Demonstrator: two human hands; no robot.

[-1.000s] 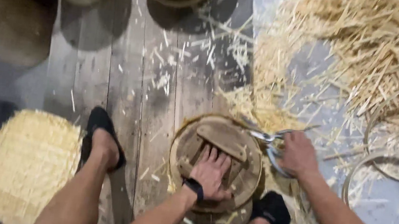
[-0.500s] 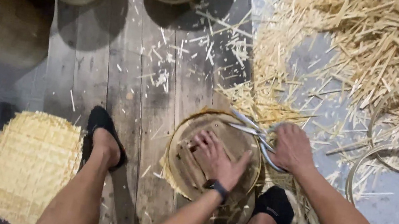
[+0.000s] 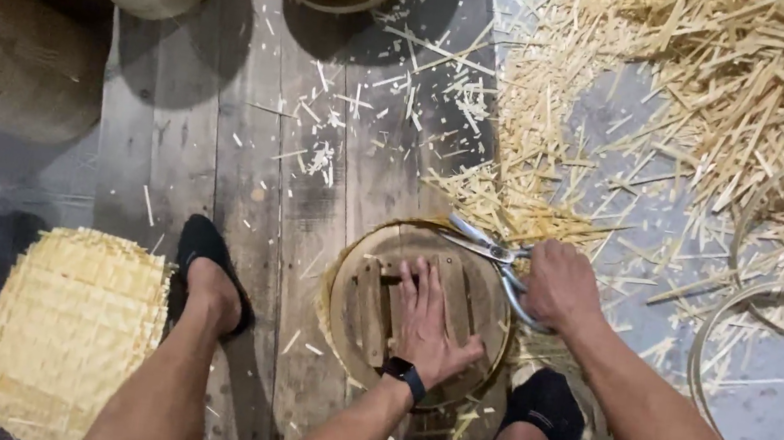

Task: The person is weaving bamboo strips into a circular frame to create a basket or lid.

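No packages, labels or signs, small dark smartwatch screen [image 3: 404, 370] on left wrist, display unreadable

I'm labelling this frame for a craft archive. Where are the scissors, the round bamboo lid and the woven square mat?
scissors [image 3: 482, 244], head view, on the crossed blades.
round bamboo lid [image 3: 360, 292], head view, on a slat at its left.
woven square mat [image 3: 65, 328], head view, its middle.

Seen from above, the left hand [image 3: 429, 321] lies palm down with fingers spread flat and pointing away from the body, a dark band at the wrist — its forearm rises from the lower edge. The right hand [image 3: 557, 284] is curled into a closed grip, knuckles up — its bare forearm stretches in diagonally from the lower right corner
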